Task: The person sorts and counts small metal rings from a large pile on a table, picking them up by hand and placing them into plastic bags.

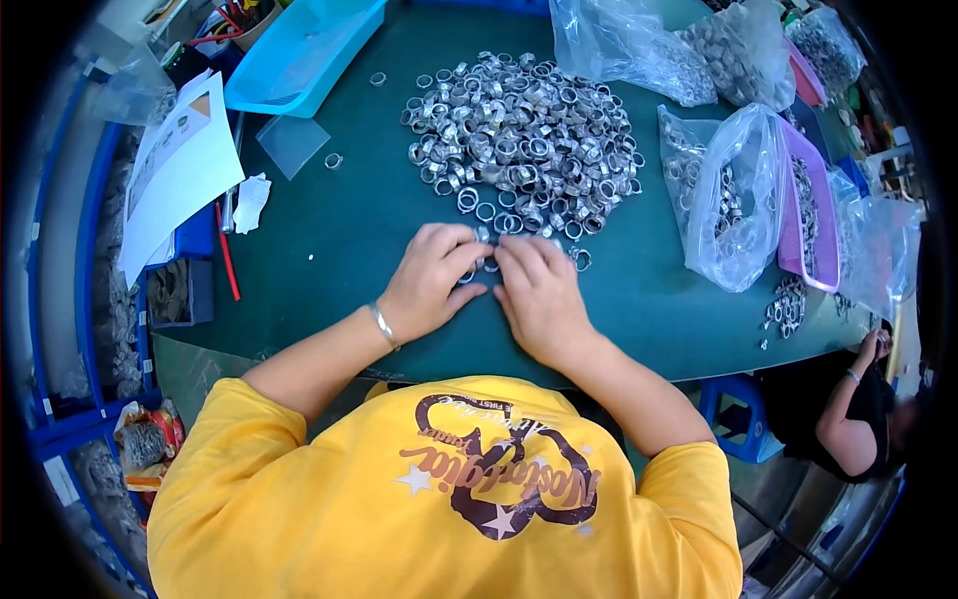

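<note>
Likely handling metal rings (529, 150) with left hand (424, 278) and right hand (544, 298), curling fingers (451, 238) inward, can't tell if pinching, next needing fine control.

The yellow shirt (329, 509) bears lettering (499, 467); the white sheet (185, 175) seems illegibly printed.

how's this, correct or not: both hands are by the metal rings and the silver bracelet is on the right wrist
Wrong wrist: the head view shows the silver bracelet on the left one. The left hand and right hand are by the metal rings.
</note>
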### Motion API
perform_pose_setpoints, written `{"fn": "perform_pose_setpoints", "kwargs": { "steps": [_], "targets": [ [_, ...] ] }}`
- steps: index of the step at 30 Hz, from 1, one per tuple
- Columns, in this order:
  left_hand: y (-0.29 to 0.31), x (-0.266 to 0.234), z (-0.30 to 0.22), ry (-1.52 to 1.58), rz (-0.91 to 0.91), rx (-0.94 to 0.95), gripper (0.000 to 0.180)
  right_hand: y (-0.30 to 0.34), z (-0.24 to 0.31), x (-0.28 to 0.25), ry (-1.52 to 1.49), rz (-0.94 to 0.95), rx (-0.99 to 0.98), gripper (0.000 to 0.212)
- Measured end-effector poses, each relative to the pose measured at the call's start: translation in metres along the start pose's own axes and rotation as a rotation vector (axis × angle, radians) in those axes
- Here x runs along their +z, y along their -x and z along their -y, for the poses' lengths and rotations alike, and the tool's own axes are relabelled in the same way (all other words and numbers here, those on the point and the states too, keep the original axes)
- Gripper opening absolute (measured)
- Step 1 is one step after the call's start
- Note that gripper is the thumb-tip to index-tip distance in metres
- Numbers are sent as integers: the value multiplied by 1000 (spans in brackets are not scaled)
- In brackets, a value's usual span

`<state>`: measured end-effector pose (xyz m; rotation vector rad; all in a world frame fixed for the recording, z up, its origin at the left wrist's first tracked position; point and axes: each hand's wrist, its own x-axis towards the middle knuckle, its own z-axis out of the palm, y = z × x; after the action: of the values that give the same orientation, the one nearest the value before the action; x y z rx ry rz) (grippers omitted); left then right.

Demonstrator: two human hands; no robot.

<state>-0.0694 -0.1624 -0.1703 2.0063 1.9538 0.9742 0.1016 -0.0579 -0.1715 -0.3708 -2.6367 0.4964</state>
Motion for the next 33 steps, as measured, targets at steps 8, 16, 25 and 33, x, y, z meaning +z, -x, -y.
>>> {"fn": "perform_pose_setpoints", "kwargs": {
  "steps": [8, 16, 25, 33],
  "targets": [
    [-5, -10, 5, -66, -198, -12, 24, 40, -20, -32, -269, -157, 201, 36],
    [-12, -3, -29, 39, -11, 202, 30, 36, -4, -28, -329, 9, 145, 40],
    [-4, 6, -27, 38, 77, 63, 26, 40, -8, -23, -349, 24, 186, 34],
    [-1, 4, -22, 118, 91, 51, 27, 22, -89, -111, 189, -584, 296, 28]
  ]
}}
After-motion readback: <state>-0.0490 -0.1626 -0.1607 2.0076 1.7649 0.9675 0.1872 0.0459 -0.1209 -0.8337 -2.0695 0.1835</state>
